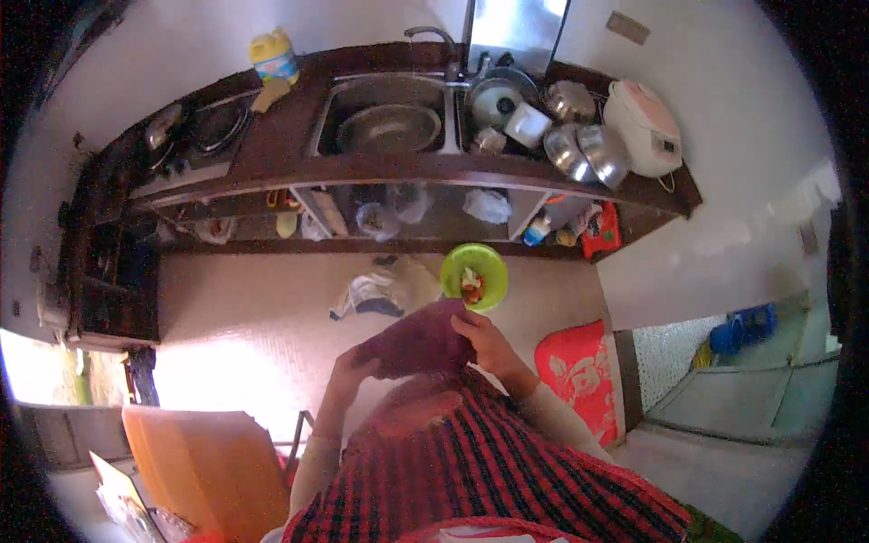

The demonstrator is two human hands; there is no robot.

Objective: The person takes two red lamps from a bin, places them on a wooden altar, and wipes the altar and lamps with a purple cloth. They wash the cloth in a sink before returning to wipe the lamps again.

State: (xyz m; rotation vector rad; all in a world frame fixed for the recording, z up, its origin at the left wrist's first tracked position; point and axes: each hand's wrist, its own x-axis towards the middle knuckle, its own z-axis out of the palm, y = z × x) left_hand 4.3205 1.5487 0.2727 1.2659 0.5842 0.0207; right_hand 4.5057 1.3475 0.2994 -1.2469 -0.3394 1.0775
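A dark purple cloth [417, 339] is stretched between my two hands, in front of a red and black checked apron [475, 461]. My left hand [349, 370] grips its left end. At the upper right corner, my right hand [485, 339] pinches it with the thumb on top. Just beyond the cloth, a lime green bin [499, 271] stands on the floor with some red and white scraps in it. A crumpled white and dark fabric or bag [373, 292] lies on the floor left of the bin.
Ahead runs a dark counter [278, 149] with a steel sink [326, 122] holding a large basin [390, 129]. Steel bowls [601, 156] and a rice cooker [641, 129] crowd its right end. A red mat [577, 373] lies at right. An orange chair [204, 468] stands at lower left.
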